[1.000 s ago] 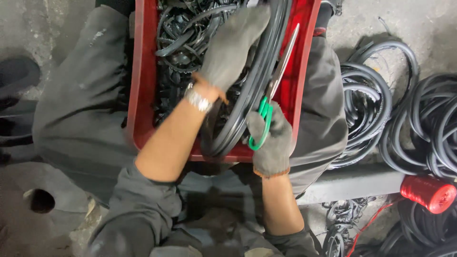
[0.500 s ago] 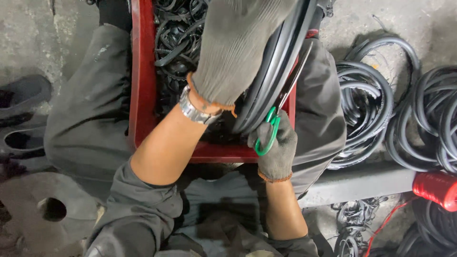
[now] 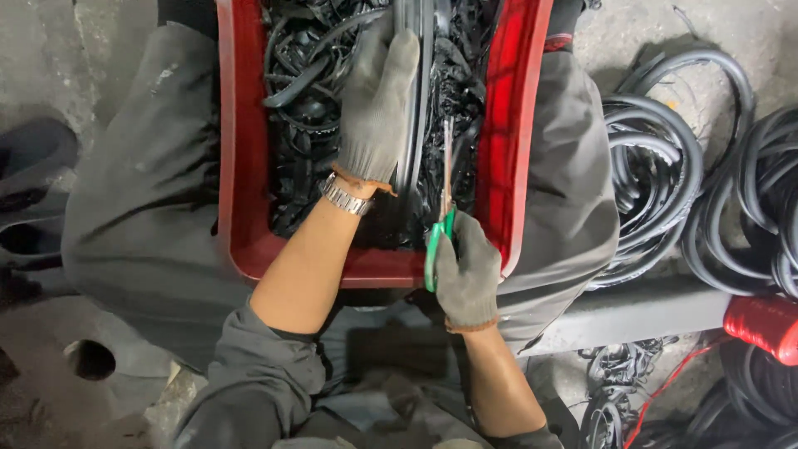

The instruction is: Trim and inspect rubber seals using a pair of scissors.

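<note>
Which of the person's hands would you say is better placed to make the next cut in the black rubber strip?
Right, probably. The right hand holds the green-handled scissors, blades pointing along the black rubber strip over the red crate. The left hand is busy gripping the strip, steadying it.

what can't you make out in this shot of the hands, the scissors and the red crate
Head view only:
- Scissors: blade tips lost among the black rubber strips.
- Red crate: far end cut off by the top edge.
- Right hand: fingers hidden in the handles.
- Left hand: palm hidden, glove back faces the camera.
</note>
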